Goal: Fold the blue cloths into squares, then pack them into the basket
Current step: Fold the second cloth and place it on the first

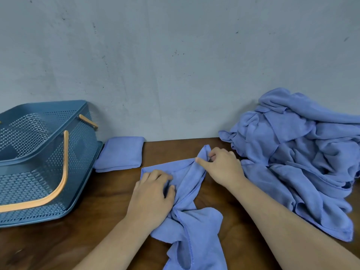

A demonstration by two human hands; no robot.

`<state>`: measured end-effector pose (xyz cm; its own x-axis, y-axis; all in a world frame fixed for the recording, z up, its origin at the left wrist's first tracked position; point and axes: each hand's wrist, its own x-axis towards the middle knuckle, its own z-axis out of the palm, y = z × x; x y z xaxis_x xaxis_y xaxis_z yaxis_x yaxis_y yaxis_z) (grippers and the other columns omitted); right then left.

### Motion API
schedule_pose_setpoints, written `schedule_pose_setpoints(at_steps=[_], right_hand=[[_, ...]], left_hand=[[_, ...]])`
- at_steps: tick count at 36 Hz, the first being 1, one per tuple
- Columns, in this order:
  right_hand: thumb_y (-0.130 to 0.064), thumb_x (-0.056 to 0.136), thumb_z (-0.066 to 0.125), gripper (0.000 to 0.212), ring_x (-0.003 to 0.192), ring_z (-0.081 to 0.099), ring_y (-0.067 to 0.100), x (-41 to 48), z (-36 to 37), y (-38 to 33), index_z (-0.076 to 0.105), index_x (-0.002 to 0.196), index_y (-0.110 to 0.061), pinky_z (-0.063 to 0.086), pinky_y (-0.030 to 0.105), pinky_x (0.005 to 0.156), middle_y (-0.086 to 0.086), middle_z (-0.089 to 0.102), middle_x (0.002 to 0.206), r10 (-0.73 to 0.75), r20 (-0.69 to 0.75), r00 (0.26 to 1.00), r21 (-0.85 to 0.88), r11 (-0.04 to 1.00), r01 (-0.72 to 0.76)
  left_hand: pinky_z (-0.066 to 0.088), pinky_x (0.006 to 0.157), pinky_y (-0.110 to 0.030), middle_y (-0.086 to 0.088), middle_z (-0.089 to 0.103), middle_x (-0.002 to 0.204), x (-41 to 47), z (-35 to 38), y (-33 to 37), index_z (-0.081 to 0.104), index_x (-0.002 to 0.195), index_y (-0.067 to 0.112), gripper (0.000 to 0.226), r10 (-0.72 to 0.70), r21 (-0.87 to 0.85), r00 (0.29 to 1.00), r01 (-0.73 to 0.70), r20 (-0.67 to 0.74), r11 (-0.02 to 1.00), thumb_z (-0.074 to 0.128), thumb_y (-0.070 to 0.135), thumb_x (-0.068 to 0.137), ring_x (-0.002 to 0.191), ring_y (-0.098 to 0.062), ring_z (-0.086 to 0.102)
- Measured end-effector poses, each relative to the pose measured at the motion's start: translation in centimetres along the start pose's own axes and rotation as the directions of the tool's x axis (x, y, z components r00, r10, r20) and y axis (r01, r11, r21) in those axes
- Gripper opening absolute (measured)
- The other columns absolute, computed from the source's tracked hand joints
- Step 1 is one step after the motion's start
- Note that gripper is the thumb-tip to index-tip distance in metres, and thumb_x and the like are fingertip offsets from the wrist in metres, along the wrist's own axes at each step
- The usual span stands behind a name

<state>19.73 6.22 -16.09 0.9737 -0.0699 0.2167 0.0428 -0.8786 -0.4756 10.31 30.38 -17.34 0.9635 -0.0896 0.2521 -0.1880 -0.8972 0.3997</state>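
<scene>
A crumpled blue cloth (191,221) lies on the brown table (97,221) in front of me, running from the table's middle toward the near edge. My left hand (153,193) grips a bunch of it near its left side, fingers curled into the fabric. My right hand (222,165) pinches a raised fold at the cloth's far end. One folded blue square (120,154) lies flat by the wall, just right of the blue basket (39,164). The basket has orange handles and looks empty.
A large heap of loose blue cloths (303,152) fills the right side of the table against the grey wall (175,65). The basket takes up the left side. Bare wood shows between the basket and my left arm.
</scene>
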Motion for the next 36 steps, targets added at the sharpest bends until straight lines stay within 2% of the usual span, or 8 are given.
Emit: schedule_pose_setpoints(at_steps=[4,11,14,17,24,27,31,36], right_hand=[[-0.031,0.091,0.072,0.011,0.084,0.064,0.014,1.3,0.3,0.2,0.062,0.087,-0.031,0.050,0.035,0.077,-0.010,0.069,0.079,-0.025,0.060,0.998,0.321,0.947,0.005],[-0.007,0.097,0.051,0.030,0.081,0.063,0.021,2.4,1.3,1.5,0.058,0.107,-0.035,0.053,0.041,0.076,-0.002,0.069,0.094,0.071,-0.044,0.996,0.655,0.755,-0.025],[0.000,0.093,0.042,0.054,0.074,0.061,0.014,2.9,1.0,2.2,0.062,0.118,-0.043,0.051,0.034,0.069,-0.001,0.070,0.096,0.062,-0.066,0.996,0.586,0.810,-0.012],[-0.008,0.092,0.044,0.059,0.107,0.069,0.022,3.6,0.6,2.9,0.062,0.129,-0.050,0.056,0.038,0.087,0.001,0.071,0.119,-0.012,-0.012,1.000,0.367,0.930,0.015],[-0.013,0.105,0.043,0.047,0.113,0.067,0.033,3.6,0.7,2.5,0.050,0.151,-0.023,0.051,0.038,0.078,0.004,0.061,0.138,-0.028,-0.001,1.000,-0.241,0.970,0.027],[-0.015,0.107,0.043,0.037,0.100,0.069,0.032,3.7,0.8,2.6,0.053,0.142,-0.020,0.047,0.036,0.069,0.003,0.065,0.128,-0.051,-0.024,0.998,-0.264,0.964,0.043],[-0.031,0.112,0.041,0.054,0.122,0.063,0.029,3.7,0.6,2.9,0.030,0.165,-0.026,0.052,0.039,0.085,-0.003,0.039,0.166,-0.070,-0.053,0.996,-0.161,0.985,0.061],[-0.030,0.109,0.052,0.055,0.133,0.056,0.023,3.8,0.9,3.4,0.037,0.161,-0.026,0.053,0.041,0.097,0.000,0.035,0.166,-0.110,-0.107,0.988,0.031,0.993,0.114]], left_hand=[[0.038,0.101,-0.028,0.027,0.053,0.129,0.4,-0.2,0.0,0.063,0.132,0.041,0.030,0.051,0.028,0.999,-0.051,0.001,0.998,0.049,0.044,0.106,0.122,-0.002,0.045],[0.017,0.129,-0.032,0.016,0.026,0.171,0.9,-0.1,-0.3,0.035,0.161,0.040,0.057,-0.020,0.076,0.988,0.008,0.150,0.997,0.040,0.057,0.107,0.159,-0.009,0.018],[0.007,0.131,-0.037,0.012,0.008,0.176,2.0,-0.5,0.4,0.021,0.166,0.039,0.069,-0.078,0.114,0.967,0.051,0.242,0.992,0.037,0.066,0.104,0.163,-0.014,0.002],[0.012,0.130,-0.043,0.007,0.008,0.177,4.3,-0.8,0.8,0.019,0.166,0.037,0.079,-0.116,0.162,0.950,0.070,0.291,0.984,0.038,0.075,0.099,0.163,-0.019,0.007],[0.023,0.123,-0.050,0.001,0.026,0.172,10.1,-0.2,-0.5,0.027,0.165,0.031,0.082,-0.189,0.303,0.951,0.110,0.243,0.947,0.033,0.077,0.098,0.155,-0.027,0.022],[0.021,0.124,-0.050,-0.001,0.022,0.174,11.7,0.3,-0.9,0.024,0.165,0.030,0.078,-0.200,0.321,0.947,0.114,0.250,0.940,0.031,0.072,0.100,0.157,-0.029,0.018],[0.017,0.125,-0.050,-0.003,0.013,0.176,13.0,1.5,-1.3,0.019,0.167,0.030,0.078,-0.209,0.308,0.949,0.131,0.236,0.942,0.028,0.070,0.101,0.159,-0.029,0.013],[0.019,0.126,-0.049,-0.004,0.018,0.175,13.9,2.2,-1.5,0.024,0.166,0.026,0.074,-0.169,0.241,0.968,0.123,0.183,0.963,0.031,0.066,0.104,0.160,-0.027,0.016]])
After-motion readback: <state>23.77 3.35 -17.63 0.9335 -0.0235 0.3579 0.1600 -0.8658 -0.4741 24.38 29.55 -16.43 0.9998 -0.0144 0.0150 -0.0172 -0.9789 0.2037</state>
